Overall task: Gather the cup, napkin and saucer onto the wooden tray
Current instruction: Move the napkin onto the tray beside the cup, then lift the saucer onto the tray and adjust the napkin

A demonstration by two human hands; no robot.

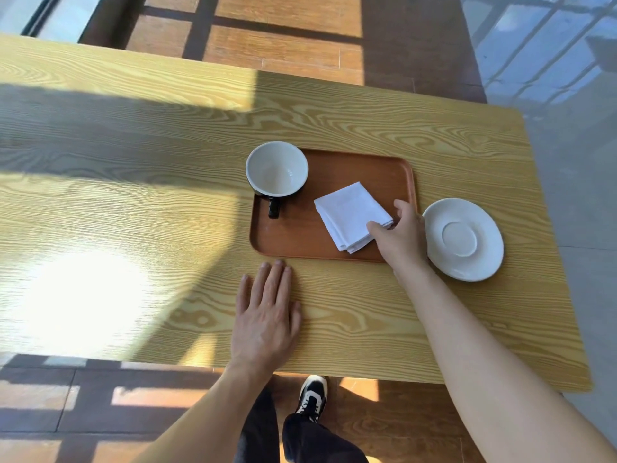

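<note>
- Head camera looked down on a light wooden table crossed by sunlight and shadow, with a reddish wooden tray lying right of centre.
- On the tray's far left corner stood the cup, upright and empty, white inside and black outside, its handle pointing toward the person.
- A folded white napkin lay on the tray's right half, turned at an angle to the tray's edges.
- The right hand reached over the tray's near right corner, thumb and fingers pinching the napkin's right corner.
- Just beside the tray's right edge, the white saucer rested on the table, empty; whether it touched the tray was hidden by the hand.
- The left hand lay flat on the table, fingers spread and holding nothing, fingertips just short of the tray's near edge.
</note>
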